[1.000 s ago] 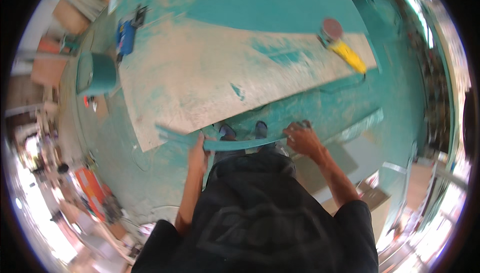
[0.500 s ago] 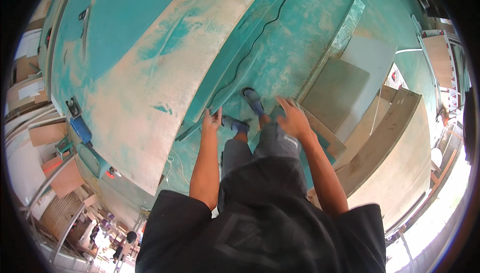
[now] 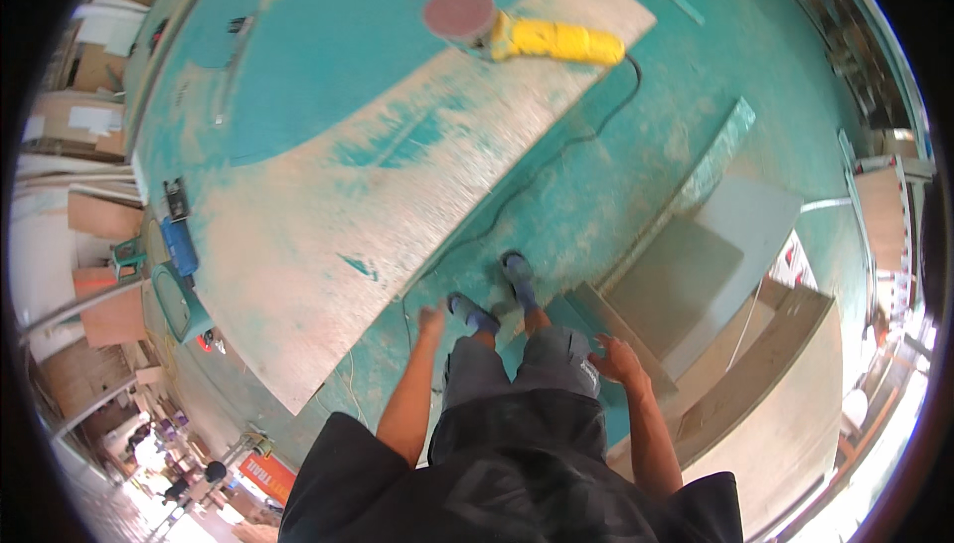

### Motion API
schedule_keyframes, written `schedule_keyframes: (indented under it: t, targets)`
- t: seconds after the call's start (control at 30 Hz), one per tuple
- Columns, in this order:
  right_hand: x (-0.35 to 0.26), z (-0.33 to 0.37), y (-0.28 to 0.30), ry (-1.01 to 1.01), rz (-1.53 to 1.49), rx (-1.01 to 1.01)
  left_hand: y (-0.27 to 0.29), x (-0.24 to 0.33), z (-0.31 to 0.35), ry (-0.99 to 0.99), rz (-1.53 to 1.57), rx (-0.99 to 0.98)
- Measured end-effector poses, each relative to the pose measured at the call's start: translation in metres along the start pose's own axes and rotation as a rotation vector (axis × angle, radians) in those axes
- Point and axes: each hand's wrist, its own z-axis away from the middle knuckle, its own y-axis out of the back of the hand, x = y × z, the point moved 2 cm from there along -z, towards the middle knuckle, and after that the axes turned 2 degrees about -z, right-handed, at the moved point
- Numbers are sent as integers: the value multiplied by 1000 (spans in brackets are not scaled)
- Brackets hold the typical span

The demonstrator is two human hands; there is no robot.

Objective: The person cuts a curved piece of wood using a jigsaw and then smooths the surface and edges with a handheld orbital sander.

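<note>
My left hand [image 3: 430,320] hangs just off the near edge of a large wooden panel [image 3: 288,245]; its fingers are smeared by motion. Beside my right thigh, my right hand [image 3: 618,358] is open, with loosely spread fingers and nothing in them. It is nearest to some upright boards [image 3: 624,329]. Across the panel's far end lies a yellow angle grinder [image 3: 556,41] with a reddish-brown sanding disc [image 3: 460,13] turned up. The panel is bare wood along its near side and teal-coated beyond. Neither hand touches the grinder.
A dark power cord [image 3: 586,136] runs from the grinder along the floor beside the panel. To my right stand grey boards [image 3: 676,280], a long strip [image 3: 730,141] and a curved wooden piece [image 3: 765,414]. A blue cylinder [image 3: 179,247] lies beyond the panel's left side.
My view has shifted so the whole grinder now shows. My left hand has drawn back from the panel's edge, and my right hand has lowered beside my thigh.
</note>
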Motion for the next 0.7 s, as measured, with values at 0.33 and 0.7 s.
schedule_keyframes:
  t: [0.33,0.7]
  targets:
    - [-172,-87,161,528,-55,541,104,111,253,-373,426,-392]
    - [-318,-154,324,267,504,746,232,144,221,-355,945,-121]
